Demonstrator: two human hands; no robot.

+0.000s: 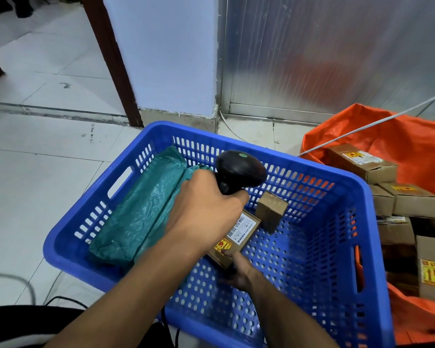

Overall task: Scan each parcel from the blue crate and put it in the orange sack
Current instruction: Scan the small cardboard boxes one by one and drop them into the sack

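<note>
Right hand (239, 272) grips parcel (232, 237) — beneath left hand (206, 209).

The scanner (240, 172) in the left hand (206, 214) is black with a small green dot on top. Under that hand, the brown box (232, 238) held by the right hand (239, 272) has a white label and a yellow and red sticker. Left of the hands lie green bags (138, 214). Around them is the blue crate (319, 247), full of little holes. To the right is the orange sack (399, 136), holding brown boxes (362, 163) with yellow and red stickers.
</note>
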